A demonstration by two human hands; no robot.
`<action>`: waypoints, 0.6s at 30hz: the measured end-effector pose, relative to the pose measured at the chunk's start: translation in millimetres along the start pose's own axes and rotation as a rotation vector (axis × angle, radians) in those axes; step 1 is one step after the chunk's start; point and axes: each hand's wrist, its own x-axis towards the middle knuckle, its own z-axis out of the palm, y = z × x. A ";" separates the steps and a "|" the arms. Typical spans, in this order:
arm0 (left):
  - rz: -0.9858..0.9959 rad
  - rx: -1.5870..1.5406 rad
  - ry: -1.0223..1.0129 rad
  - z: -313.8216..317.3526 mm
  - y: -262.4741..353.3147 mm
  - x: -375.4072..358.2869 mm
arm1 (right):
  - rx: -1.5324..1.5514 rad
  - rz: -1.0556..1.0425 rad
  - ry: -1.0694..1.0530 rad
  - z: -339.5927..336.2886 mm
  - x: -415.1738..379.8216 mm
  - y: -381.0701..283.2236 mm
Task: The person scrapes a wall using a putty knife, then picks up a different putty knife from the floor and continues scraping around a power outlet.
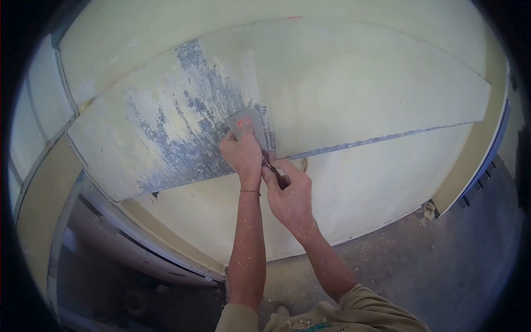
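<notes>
A scraper with a flat grey blade (pixel 248 123) lies against the pale wall panel (pixel 359 83). My left hand (pixel 241 152) presses on the blade, its thumb or a finger over the metal face. Wrapped round the scraper's dark reddish handle, my right hand (pixel 290 196) sits just below and to the right. Left of and around the blade, the panel's coating is scraped in rough streaks, with a dark grey layer (pixel 188 146) showing. Small pale flakes are on both forearms.
A dark strip (pixel 376 139) runs along the panel's lower edge to the right. Below is a pale lower wall (pixel 354 193). A dark opening (pixel 121 260) is at lower left. Grey floor (pixel 398 260) spreads at lower right, with debris by the wall corner.
</notes>
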 end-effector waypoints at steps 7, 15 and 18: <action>0.279 0.079 0.021 2.9 35.7 35.5 | 0.021 -0.111 0.065 23.5 30.6 -20.9; 0.485 0.201 0.115 -0.4 6.9 51.7 | 0.129 -0.165 0.093 29.6 15.1 -11.9; 0.373 0.066 -0.002 -13.4 0.0 17.3 | 0.164 -0.224 0.142 24.9 -8.0 7.0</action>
